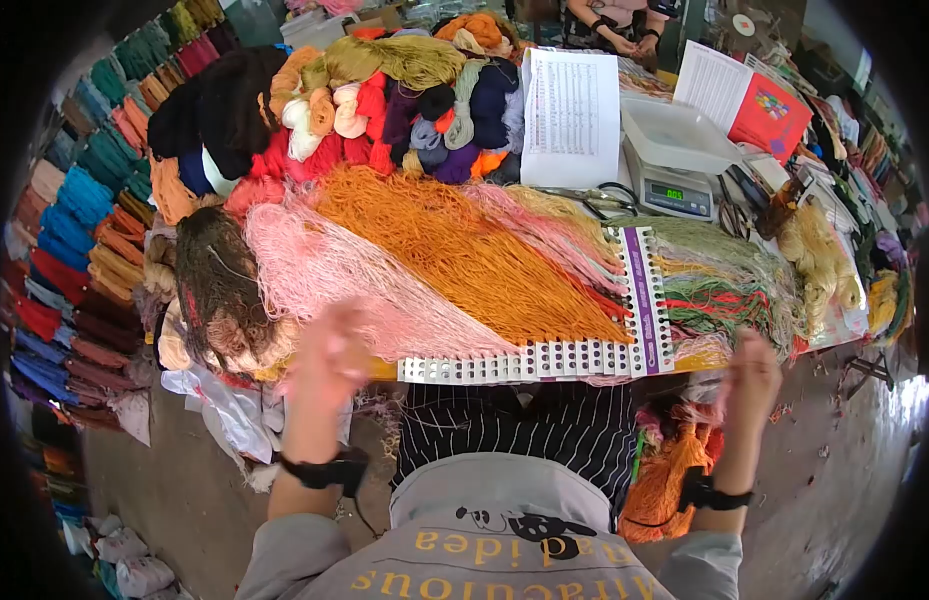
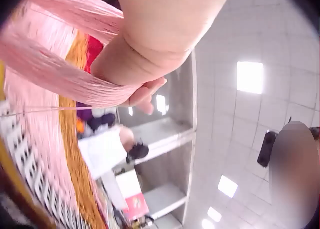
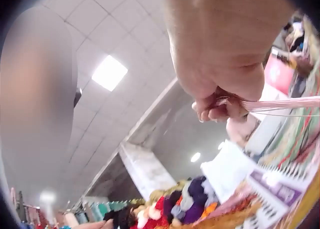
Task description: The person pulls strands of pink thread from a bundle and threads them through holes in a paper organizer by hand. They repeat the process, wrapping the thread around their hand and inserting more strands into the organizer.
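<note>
My left hand is raised over the table's front edge, blurred in the head view. A skein of pink thread loops around it in the left wrist view, its fingers curled in the strands. Farther right, my right hand pinches a bundle of pink thread between curled fingers; the strands run off sideways. Between the hands lie pink threads and orange threads, fanned out from a row of white punched cards. A card with a purple label stands at the row's right end.
Piled yarn skeins fill the back left. A printed sheet, scissors and a digital scale are at the back. Green threads lie on the right. An orange bundle hangs below the edge. Another person's hands show behind.
</note>
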`<action>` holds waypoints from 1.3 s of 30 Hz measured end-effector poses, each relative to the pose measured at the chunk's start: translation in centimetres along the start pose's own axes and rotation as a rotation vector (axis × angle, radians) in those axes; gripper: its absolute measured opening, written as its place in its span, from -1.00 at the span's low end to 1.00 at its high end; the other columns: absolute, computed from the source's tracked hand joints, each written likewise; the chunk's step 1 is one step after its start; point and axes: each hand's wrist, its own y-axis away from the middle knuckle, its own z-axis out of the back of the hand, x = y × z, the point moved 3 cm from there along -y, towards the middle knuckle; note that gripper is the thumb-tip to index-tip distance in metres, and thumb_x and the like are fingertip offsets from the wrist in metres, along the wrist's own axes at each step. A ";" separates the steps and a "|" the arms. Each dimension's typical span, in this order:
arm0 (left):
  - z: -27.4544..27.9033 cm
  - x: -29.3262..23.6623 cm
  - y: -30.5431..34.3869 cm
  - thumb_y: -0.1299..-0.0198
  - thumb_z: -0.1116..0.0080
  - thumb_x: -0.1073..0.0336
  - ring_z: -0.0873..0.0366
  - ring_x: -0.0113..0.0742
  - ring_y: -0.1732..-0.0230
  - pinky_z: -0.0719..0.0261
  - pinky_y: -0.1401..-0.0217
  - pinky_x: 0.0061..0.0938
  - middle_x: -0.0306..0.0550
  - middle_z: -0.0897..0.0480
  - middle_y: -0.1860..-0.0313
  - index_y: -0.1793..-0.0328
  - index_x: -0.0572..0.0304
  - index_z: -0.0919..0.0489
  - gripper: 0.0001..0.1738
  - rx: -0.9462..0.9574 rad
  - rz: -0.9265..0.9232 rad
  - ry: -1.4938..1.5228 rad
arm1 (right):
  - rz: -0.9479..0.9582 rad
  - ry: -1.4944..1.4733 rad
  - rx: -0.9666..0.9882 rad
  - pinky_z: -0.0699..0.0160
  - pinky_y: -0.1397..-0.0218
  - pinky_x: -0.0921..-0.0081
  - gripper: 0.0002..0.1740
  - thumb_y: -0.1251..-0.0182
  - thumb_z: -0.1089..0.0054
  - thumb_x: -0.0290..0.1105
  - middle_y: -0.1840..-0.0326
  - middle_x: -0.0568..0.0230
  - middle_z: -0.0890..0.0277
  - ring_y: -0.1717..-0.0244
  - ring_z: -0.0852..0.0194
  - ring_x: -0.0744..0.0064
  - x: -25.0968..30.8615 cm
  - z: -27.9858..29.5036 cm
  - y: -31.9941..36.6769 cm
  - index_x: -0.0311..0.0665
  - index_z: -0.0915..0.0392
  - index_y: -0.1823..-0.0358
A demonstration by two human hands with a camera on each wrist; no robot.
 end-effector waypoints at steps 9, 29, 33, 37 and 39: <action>-8.3 14.7 -1.2 -0.34 0.07 0.06 -0.20 -0.58 0.71 -0.19 0.74 -0.63 -0.10 -0.48 -0.16 -0.25 0.21 -0.37 -0.52 0.324 0.677 -0.244 | -0.079 0.174 0.593 -0.40 0.46 0.58 -0.84 -0.30 -0.08 -0.43 0.56 0.24 -0.48 0.56 -0.46 0.46 -8.0 -17.2 3.8 -0.40 -0.51 0.25; -11.0 16.2 -3.0 -0.20 -0.02 0.26 -0.18 -0.61 0.82 -0.01 0.79 -0.66 -0.26 -0.45 0.61 0.15 0.31 -0.51 -0.76 0.352 0.291 -0.676 | 0.278 0.395 0.568 -0.47 0.37 0.41 -0.86 -0.23 -0.18 -0.35 0.47 0.02 -0.54 0.44 -0.54 0.12 -8.1 -17.9 4.4 -0.27 -0.57 0.30; -10.7 16.6 -3.8 -0.22 0.05 0.26 -0.20 -0.60 0.82 -0.03 0.79 -0.65 -0.26 -0.46 0.64 0.29 0.28 -0.55 -0.76 0.383 0.354 -0.851 | 0.095 0.411 0.722 -0.46 0.37 0.45 -0.81 -0.26 -0.14 -0.28 0.49 0.13 -0.55 0.46 -0.56 0.27 -8.0 -18.0 3.0 -0.25 -0.58 0.28; -11.3 16.2 -3.3 -0.23 0.05 0.24 -0.20 -0.58 0.82 -0.05 0.79 -0.65 -0.28 -0.43 0.69 0.29 0.23 -0.56 -0.76 0.399 0.326 -0.842 | -0.156 0.335 0.860 -0.45 0.36 0.51 -0.71 -0.24 -0.15 -0.19 0.48 0.25 -0.55 0.47 -0.54 0.42 -9.0 -18.3 2.3 -0.27 -0.52 0.20; -10.6 16.2 -3.0 -0.23 0.03 0.21 -0.21 -0.58 0.82 -0.05 0.79 -0.64 -0.31 -0.37 0.76 0.31 0.17 -0.56 -0.77 0.408 0.049 -1.020 | -0.150 0.343 0.806 -0.46 0.33 0.52 -0.67 -0.22 -0.16 -0.17 0.46 0.21 -0.56 0.45 -0.55 0.37 -8.7 -18.4 2.7 -0.27 -0.45 0.14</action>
